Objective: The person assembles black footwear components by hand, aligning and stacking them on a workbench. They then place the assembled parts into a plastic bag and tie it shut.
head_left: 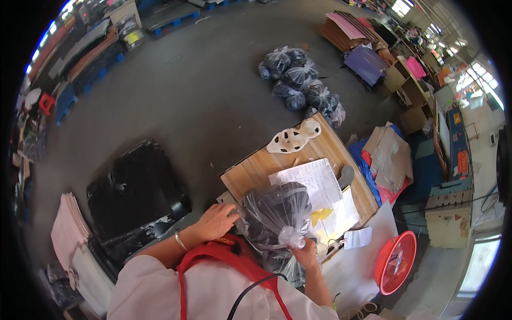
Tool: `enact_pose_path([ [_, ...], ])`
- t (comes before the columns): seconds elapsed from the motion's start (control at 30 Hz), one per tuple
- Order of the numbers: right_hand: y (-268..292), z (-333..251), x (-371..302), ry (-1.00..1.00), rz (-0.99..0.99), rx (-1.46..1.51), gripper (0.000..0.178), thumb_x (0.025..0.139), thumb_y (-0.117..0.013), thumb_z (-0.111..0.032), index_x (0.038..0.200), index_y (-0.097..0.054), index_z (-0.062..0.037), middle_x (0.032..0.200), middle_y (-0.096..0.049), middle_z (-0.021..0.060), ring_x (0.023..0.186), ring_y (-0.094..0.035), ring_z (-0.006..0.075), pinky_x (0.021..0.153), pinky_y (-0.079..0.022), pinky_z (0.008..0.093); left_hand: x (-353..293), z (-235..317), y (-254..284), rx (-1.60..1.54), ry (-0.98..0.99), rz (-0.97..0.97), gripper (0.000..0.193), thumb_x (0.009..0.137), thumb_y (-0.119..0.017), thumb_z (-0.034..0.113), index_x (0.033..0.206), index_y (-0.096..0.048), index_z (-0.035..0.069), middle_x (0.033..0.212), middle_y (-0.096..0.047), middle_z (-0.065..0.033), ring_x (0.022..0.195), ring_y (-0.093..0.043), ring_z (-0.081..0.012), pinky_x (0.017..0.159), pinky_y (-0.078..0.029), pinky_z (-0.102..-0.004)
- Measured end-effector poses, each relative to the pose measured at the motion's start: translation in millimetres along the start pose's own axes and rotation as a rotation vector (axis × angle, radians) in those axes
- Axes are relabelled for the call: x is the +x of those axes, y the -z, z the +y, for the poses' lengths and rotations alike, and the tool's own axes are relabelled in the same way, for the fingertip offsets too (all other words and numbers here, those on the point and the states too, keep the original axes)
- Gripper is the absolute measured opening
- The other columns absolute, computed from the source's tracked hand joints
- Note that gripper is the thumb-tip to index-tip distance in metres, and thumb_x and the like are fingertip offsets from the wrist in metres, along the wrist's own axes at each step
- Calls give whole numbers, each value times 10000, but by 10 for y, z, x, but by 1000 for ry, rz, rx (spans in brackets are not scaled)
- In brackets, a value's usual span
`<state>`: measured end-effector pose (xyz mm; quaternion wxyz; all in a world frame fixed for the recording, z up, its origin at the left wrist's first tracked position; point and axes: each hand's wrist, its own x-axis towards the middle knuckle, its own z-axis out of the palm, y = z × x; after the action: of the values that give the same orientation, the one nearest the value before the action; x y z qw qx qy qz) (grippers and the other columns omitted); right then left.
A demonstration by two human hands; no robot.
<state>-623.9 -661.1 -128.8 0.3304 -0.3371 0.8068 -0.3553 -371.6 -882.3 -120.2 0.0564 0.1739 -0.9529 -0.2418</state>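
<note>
A clear plastic bag (274, 208) filled with dark pieces is in front of my chest, at the near corner of the wooden table (336, 144). Its neck is gathered into a bunch, and my right hand (305, 252) is closed around the plastic just beside that bunch. On the other side, the bent fingers of my left hand (217, 220) are closed at the bag's left edge; their tips are partly hidden. Handwritten papers (314, 181) lie right behind the bag, with a yellow slip (321, 216) among them.
A cream-coloured perforated piece (293, 140) lies at the table's far edge. Several tied bags (298, 74) sit on the floor beyond. A red basin (396, 262) is at right. Left of me are a black wrapped bundle (136, 192) and a stack of pale sheets (71, 229).
</note>
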Motion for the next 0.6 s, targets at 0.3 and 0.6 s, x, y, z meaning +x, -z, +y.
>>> enact_pose_path([
  [0.3,-117,-1025,-214,-341,174,-180,130,732,-711,-76,772,-676,42,598,-627,63,585,-524,84,543,-444,314,-362,-1302,-124,-164,-221,-104,187,796,-641,226,938,-617,106,817,-590,-80,680,-629,-255,561,-499,-375],
  [0.6,-1122,-3172,369,-320,350,197,109,697,-701,-11,802,-683,13,706,-650,-8,665,-582,61,616,-468,239,210,-3173,852,-94,-171,-235,79,786,-558,129,829,-610,86,825,-610,-94,832,-618,-274,707,-477,-412],
])
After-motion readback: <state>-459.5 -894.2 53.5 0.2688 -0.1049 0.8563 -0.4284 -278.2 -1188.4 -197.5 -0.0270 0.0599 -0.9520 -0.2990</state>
